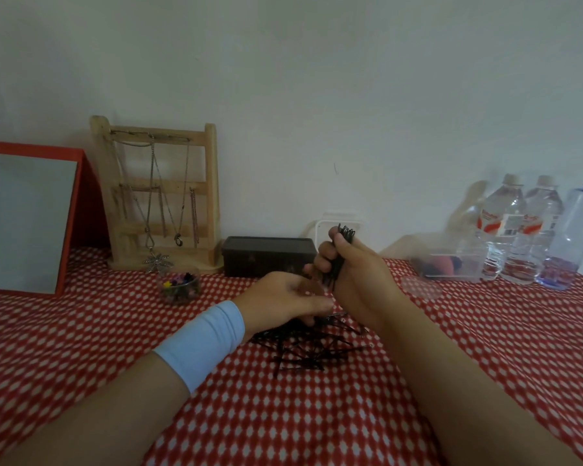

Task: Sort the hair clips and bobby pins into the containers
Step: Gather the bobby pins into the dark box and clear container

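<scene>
- Cup (179, 287): holds coloured clips and stands on the cloth (81, 331), left of both hands.
- Left hand (283, 297): fingers bend down onto the pile (310, 348) of loose black pins. Whether they pinch a pin cannot be told.
- Right hand (354, 274): fist closed round a bundle (343, 243) of pins, held upright just above the pile.
- Tub (451, 264): clear, well right of the hands, contents blurred.
- Step in hand, as judged: gathering pins from pile into bundle.
- Next move calls for lifting one pin clear of its neighbours, aligning it with the bundle, and easing the fist enough to admit it without spilling.
</scene>
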Demonstrator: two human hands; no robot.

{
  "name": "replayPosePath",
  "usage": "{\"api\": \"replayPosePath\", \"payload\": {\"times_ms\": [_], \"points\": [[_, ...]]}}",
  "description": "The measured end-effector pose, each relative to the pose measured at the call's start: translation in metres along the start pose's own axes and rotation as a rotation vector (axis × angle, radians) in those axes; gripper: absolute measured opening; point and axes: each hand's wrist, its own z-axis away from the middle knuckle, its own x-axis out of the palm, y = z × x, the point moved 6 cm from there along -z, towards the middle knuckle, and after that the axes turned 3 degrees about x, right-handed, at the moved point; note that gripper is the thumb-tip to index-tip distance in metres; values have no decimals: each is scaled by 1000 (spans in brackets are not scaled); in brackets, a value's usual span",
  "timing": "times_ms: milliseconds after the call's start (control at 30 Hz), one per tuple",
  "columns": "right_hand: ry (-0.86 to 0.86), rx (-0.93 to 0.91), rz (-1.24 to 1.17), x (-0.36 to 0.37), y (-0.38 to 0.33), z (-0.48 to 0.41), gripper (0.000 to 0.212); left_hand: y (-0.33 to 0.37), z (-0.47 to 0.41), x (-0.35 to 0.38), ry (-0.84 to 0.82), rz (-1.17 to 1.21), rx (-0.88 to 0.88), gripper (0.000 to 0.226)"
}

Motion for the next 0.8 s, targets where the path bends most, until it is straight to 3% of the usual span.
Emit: {"api": "replayPosePath", "payload": {"times_ms": [233, 367, 500, 600, 800], "points": [[-69, 40, 229, 11, 6, 9, 14, -9, 1, 1, 83, 283, -127, 20], [-49, -15, 239, 12, 5, 7, 16, -11, 5, 5, 62, 503, -237, 20], [14, -101, 309, 5, -2, 4, 18, -3, 8, 8, 64, 909, -347, 26], [51, -146, 445, 4, -6, 6, 15, 8, 9, 12, 47, 1218, -328, 40], [14, -81, 664, 6, 0, 13, 20, 9, 9, 10, 50, 1414, -270, 47]]}}
